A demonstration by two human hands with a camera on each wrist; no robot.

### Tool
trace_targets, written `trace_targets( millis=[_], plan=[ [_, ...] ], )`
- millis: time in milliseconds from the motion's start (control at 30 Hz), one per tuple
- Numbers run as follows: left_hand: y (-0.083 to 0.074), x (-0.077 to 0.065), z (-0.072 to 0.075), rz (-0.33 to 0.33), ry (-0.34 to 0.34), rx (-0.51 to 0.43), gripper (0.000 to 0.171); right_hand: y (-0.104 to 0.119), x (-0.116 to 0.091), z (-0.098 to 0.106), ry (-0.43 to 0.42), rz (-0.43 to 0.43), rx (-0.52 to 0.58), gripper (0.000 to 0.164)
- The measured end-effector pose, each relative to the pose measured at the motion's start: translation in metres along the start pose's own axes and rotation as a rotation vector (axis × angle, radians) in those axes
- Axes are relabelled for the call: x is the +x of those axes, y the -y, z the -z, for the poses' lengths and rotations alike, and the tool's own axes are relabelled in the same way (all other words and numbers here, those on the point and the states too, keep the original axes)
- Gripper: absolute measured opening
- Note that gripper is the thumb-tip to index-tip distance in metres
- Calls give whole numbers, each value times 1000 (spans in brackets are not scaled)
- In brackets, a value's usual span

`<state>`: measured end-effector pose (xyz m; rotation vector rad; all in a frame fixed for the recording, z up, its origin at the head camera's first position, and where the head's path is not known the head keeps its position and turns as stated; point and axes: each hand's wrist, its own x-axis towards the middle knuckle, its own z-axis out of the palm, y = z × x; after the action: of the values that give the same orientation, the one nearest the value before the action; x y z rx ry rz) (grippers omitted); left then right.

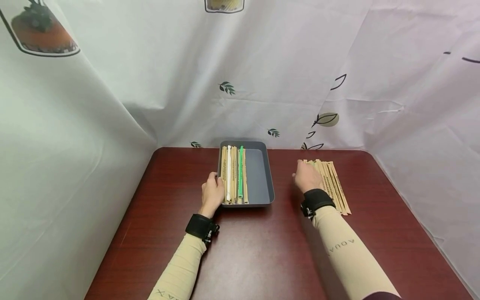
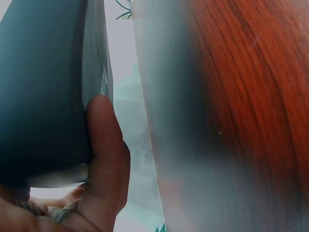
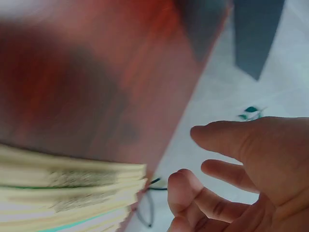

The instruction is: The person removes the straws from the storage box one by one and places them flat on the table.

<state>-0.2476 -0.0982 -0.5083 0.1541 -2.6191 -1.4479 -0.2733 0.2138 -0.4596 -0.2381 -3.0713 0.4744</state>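
My left hand [image 1: 213, 193] grips the left wall of a shallow grey tray [image 1: 259, 177]; in the left wrist view a finger lies along the tray's side. Slim tan paper-wrapped straws [image 1: 234, 175], a white one [image 1: 228, 173] and a green one [image 1: 241, 171] lie lengthwise in the tray's left half. On the right, my right hand [image 1: 308, 178] is over the left edge of a pile of similar tan wrapped straws [image 1: 331, 179], hiding part of it. The right wrist view shows that hand's fingers [image 3: 183, 188] loosely bent and apart from the straws, holding nothing.
The dark red-brown table [image 1: 255, 250] carries the tray near its far edge. White cloth [image 1: 187, 83] with printed leaves and fruit hangs behind it and along both sides. Black bands with small cameras circle both wrists.
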Motion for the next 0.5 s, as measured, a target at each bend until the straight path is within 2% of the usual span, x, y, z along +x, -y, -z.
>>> trace_targets(
  millis=[67,300,500],
  plan=[
    [0,0,1,-3,5,-6,36,13,2,4,-12,9,16,52],
    [-3,-1,2,-8,7,-11,36,60,2,8,-109,96,74,51],
    [-4,-5,1,1,22,-23,38,99,-2,-3,-103,106,84,51]
  ],
)
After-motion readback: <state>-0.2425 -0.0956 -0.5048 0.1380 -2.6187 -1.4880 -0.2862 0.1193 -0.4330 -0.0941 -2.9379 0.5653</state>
